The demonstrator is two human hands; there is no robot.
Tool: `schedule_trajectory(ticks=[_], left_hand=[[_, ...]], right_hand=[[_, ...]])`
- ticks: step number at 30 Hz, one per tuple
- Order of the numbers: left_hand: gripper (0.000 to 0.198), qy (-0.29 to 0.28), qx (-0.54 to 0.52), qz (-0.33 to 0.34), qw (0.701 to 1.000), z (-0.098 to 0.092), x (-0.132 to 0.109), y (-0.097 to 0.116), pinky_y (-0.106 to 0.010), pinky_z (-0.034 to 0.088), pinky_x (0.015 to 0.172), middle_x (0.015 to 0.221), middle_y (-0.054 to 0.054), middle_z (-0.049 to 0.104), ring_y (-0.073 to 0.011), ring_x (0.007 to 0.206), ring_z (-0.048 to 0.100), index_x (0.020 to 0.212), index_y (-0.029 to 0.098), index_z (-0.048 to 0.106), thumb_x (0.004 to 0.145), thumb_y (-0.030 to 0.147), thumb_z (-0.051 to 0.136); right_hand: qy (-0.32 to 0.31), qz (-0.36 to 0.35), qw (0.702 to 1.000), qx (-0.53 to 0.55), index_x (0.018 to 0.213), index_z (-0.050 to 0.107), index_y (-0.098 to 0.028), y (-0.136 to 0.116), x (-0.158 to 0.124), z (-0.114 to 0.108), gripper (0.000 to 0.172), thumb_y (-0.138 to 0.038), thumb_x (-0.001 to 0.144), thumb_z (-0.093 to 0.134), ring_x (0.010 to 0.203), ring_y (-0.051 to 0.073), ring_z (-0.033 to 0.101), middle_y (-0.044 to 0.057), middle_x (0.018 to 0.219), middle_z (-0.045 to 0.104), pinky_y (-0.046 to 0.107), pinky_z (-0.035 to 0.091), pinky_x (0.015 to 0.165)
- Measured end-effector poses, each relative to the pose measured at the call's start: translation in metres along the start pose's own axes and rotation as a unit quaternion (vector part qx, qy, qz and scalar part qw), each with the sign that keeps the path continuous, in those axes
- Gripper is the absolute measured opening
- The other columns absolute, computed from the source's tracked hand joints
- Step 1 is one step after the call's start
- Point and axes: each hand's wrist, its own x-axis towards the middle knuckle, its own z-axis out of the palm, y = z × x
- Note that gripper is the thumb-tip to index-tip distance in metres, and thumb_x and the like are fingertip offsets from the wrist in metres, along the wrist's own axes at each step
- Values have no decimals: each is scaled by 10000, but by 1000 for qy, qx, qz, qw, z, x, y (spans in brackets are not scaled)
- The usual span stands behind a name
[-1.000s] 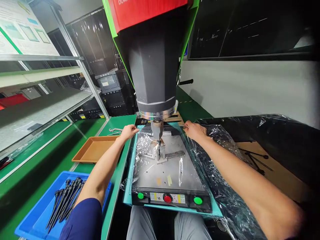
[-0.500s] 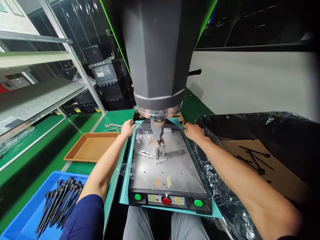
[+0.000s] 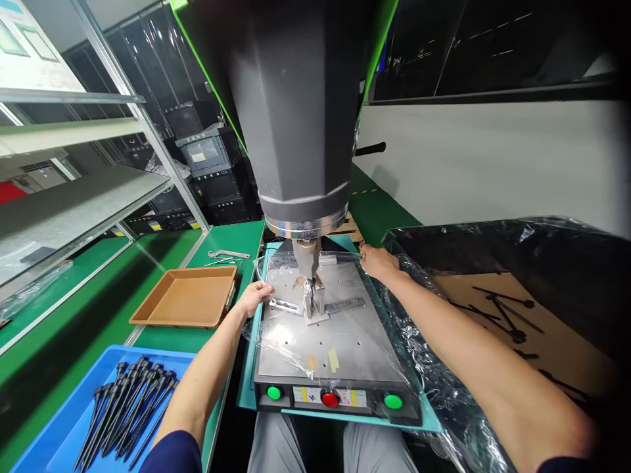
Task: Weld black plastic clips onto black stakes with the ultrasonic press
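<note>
A sheet of clear plastic film (image 3: 279,266) lies loosely over the metal base plate (image 3: 345,335) of a press-like machine. At the plate's left side, my left hand (image 3: 255,297) is closed, with thumb and fingers pinching the film's edge. My right hand (image 3: 379,263) is at the far right corner of the plate, its fingers closed on the film there. Between my hands, the machine's pointed metal tip (image 3: 308,259) reaches down to a small clamp fixture (image 3: 315,302). Film wrinkles spread across the plate towards the front panel.
The front panel carries a red button (image 3: 330,399) and two green buttons (image 3: 393,401). On the left are a brown tray (image 3: 182,299), wrenches (image 3: 229,254), and a blue bin (image 3: 64,420) holding several black rods (image 3: 131,407). A black-lined box (image 3: 493,243) stands right; the machine head (image 3: 300,118) hangs above.
My left hand has moved down and towards me along the plate's left side, shifting the film. My right hand stays at the far right corner. The view has shifted slightly.
</note>
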Motion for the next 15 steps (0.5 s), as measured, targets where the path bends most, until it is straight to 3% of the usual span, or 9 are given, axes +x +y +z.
schedule_trajectory(ticks=[4,8,11,15], left_hand=[[499,12,-24,42,999,-13,14,18,-269,477,579,655,-4,624,-130,569,607,821,181,553,633,613,718],[432,25,-25,77,996,-24,27,38,-193,283,386,528,72,502,-46,362,370,746,195,501,672,569,705],[404,26,-17,83,996,-27,36,48,-195,203,359,495,84,459,-44,345,324,744,192,518,664,531,722],[390,23,-5,67,997,-29,45,50,-202,205,381,473,88,432,-50,355,325,750,179,558,655,518,725]], right_hand=[[10,2,1000,-5,1162,588,-204,3,1,1,319,-227,873,454,989,298,645,157,1059,679,380,494,759],[17,4,1000,-9,1153,593,-200,5,3,3,316,-222,875,444,984,295,648,155,1044,683,377,493,758],[17,9,1000,-11,1154,593,-194,5,5,5,319,-218,872,446,980,295,650,159,1046,683,377,495,756],[12,13,1000,-11,1158,595,-191,6,6,8,325,-213,866,453,985,312,650,169,1062,679,391,496,747]])
